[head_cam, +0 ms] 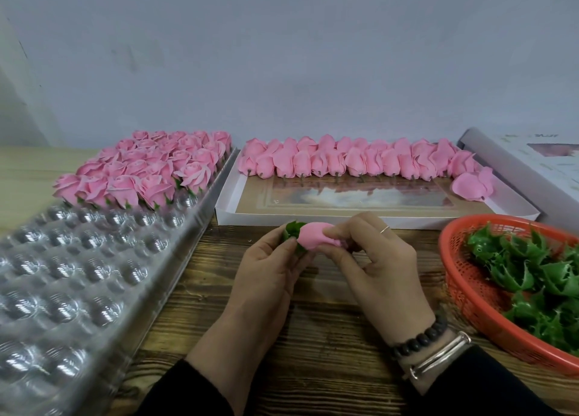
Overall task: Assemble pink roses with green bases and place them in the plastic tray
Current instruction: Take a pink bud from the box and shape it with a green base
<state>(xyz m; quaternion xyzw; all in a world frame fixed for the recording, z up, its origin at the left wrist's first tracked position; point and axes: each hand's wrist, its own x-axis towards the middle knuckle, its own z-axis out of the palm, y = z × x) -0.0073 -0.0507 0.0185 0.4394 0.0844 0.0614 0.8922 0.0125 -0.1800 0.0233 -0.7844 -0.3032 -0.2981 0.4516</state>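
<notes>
A pink foam rose (313,234) lay sideways above the wooden table (313,321), its green leafy base (293,230) pinched by the left hand (269,271), its petals gripped by the right hand's (382,259) curled fingers, between the clear plastic tray (94,259) and red basket (463,277).

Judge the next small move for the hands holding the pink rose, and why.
Probably seat the green leafy base fully onto the pink foam rose: the left hand pinches the base at the rose's end while the right hand grips the petals.
</notes>
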